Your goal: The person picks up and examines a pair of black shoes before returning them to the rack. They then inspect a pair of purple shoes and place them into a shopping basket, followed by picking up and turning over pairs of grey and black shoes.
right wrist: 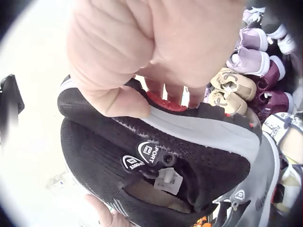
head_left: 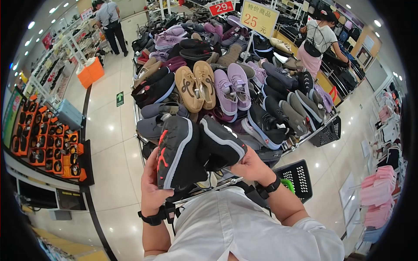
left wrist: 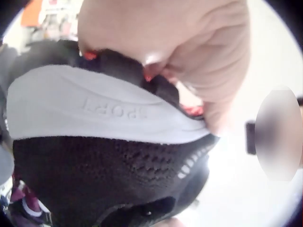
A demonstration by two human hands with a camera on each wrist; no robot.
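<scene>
My left hand (head_left: 153, 182) grips a black knit sneaker (head_left: 183, 148) by its sole, turned on its side. That black sole with red patches faces left, and "SPORT" shows on the pale grey midsole (left wrist: 109, 109) in the left wrist view. My right hand (head_left: 254, 167) holds a matching black sneaker (head_left: 217, 145), its thumb on the midsole and its fingers over the sole. The two sneakers overlap in front of my shirt. A white paper tag (right wrist: 168, 180) sits near a shoe opening in the right wrist view.
A heaped display of shoes lies just ahead, with tan shoes (head_left: 196, 86) and lilac sneakers (head_left: 232, 89) on top. Price signs (head_left: 257, 17) rise above it. A black basket (head_left: 296, 179) is at lower right. Two other people stand farther off.
</scene>
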